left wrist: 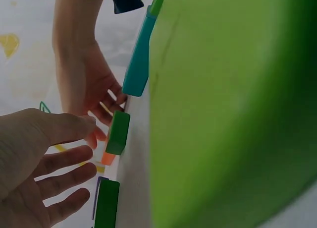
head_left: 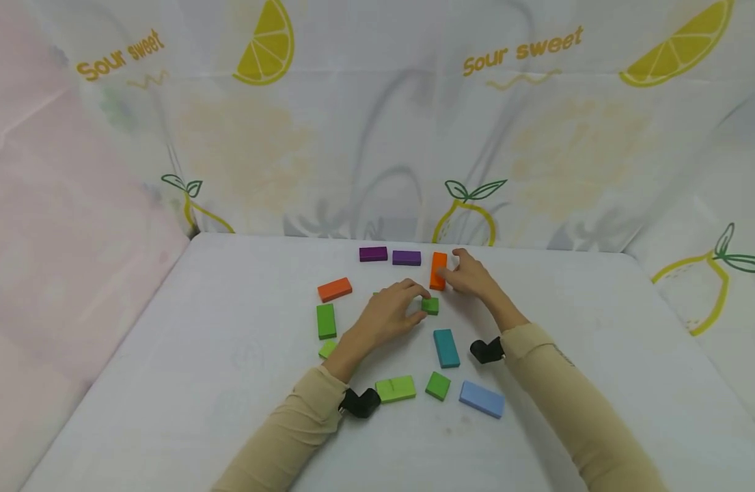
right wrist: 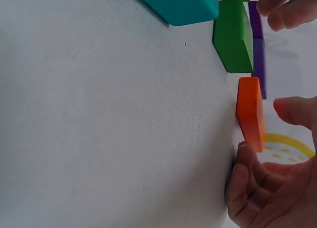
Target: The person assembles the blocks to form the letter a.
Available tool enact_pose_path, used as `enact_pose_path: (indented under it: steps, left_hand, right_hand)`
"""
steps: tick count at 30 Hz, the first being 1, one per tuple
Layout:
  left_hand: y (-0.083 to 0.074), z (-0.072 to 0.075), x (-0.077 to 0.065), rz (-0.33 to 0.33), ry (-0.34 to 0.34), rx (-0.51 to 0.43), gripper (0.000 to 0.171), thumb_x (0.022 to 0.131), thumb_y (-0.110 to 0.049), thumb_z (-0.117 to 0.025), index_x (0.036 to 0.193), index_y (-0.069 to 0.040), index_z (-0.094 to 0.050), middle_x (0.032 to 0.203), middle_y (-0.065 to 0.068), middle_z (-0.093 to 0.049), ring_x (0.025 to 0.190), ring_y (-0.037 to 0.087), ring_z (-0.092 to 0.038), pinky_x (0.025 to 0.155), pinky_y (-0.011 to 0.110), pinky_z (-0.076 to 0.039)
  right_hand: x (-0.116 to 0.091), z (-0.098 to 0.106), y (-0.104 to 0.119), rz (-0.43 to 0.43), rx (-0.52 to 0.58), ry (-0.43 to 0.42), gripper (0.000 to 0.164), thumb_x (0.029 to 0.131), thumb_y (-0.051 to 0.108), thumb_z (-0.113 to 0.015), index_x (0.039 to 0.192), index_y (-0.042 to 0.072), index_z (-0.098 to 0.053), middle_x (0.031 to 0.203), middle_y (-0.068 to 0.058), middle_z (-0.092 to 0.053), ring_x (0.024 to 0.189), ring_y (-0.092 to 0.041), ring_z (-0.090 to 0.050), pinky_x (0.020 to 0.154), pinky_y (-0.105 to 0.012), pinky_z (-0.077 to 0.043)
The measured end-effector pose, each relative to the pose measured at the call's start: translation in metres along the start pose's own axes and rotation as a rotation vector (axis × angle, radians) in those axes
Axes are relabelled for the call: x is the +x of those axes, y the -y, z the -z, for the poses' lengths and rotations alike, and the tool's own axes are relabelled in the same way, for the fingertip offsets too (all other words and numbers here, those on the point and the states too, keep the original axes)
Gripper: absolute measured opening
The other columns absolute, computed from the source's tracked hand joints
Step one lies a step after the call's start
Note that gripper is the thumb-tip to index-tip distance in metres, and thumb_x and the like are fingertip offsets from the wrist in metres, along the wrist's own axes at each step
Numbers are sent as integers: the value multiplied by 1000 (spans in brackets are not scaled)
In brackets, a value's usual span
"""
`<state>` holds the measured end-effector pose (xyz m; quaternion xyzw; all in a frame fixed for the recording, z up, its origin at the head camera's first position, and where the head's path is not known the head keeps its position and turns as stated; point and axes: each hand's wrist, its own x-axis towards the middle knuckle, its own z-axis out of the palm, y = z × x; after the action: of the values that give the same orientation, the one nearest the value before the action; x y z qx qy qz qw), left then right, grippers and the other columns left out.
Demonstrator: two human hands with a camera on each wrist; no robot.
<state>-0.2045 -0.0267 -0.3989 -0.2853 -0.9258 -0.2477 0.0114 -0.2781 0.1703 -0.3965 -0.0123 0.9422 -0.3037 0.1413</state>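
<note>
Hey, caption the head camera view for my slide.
Left hand near a small green block, right hand near an orange block, at a white tabletop scattered with colored blocks.

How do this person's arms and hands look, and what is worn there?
The left sleeve and right sleeve are beige and reach near the wrists. Beside the left cuff sits a small black device with a rounded end; a similar one sits by the right cuff. The left hand and right hand wear no gloves.
</note>
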Motion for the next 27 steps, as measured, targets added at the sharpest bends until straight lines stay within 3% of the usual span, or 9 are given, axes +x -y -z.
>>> enact_pose_path:
  steps: [4,10,13,16,22,27]
  left_hand:
    - [-2,-1,4,19,6,-12,28,88,-23,-67,114,-15,-65,118,1,-61,99,16,-61,83,32,-53]
    - [4,-3,5,41,7,-25,26,88,-20,-67,113,-15,-66,117,1,-61,100,17,-61,86,33,-52]
    - [7,-3,6,32,-3,-6,24,88,-19,-67,112,-14,-67,117,1,-62,101,17,-62,87,33,-52]
    - [8,-2,7,22,-2,11,24,88,-17,-67,111,-14,-68,117,1,-63,100,18,-63,87,34,-52]
    - [4,-2,10,10,27,64,24,88,-17,-66,112,-15,-69,117,1,-64,101,19,-64,91,34,-51]
    - [3,-3,12,-4,36,94,24,88,-17,-66,112,-16,-70,117,0,-65,101,18,-64,92,34,-50]
  right_hand:
    - [3,0,3,-41,-11,3,73,91,47,-47,146,4,-24,132,-26,-50,107,-35,-54,94,-49,-44]
    - [6,0,3,-51,-2,3,73,91,48,-48,144,3,-26,107,-20,-58,72,-21,-58,69,-30,-46]
    - [8,0,4,-49,-10,3,73,90,49,-49,144,5,-27,105,-18,-59,68,-18,-56,66,-27,-43]
    - [9,0,5,-49,-22,11,74,90,50,-49,145,6,-27,116,-21,-58,77,-23,-59,72,-33,-46]
    - [11,-2,6,-32,-61,-6,72,90,48,-50,144,6,-28,136,-25,-47,113,-40,-52,96,-51,-43]
    - [10,-3,6,-9,-77,-21,69,90,44,-50,144,7,-30,134,-25,-50,117,-41,-51,99,-52,-41]
